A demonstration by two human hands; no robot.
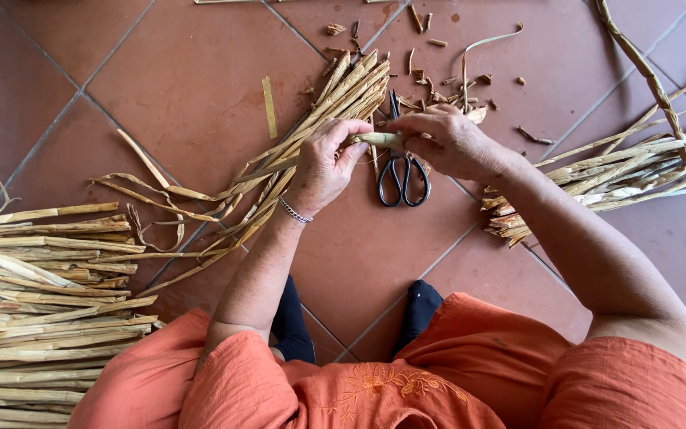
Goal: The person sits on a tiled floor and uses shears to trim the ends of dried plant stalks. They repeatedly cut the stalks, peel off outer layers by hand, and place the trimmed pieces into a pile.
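Both hands pinch one dried reed strip (379, 140): the left hand (323, 163) grips its stalk, the right hand (438, 141) clasps its end, above black scissors (402, 171) on the tiled floor (192, 87).

Your hands meet at the centre of the view, left hand (323, 163) at 9 o'clock of the right hand (446, 143), with one stalk (379, 140) held between them. The scissors (401, 171) lie on the floor (192, 87) directly under the hands. A loose bundle (279, 171) fans from 12 toward 8 o'clock. A stack (41, 310) lies at 8 o'clock, a second pile (629, 171) at 3 o'clock. Scraps (430, 79) lie at 12 o'clock. Your feet (418, 306) are at 6 o'clock.
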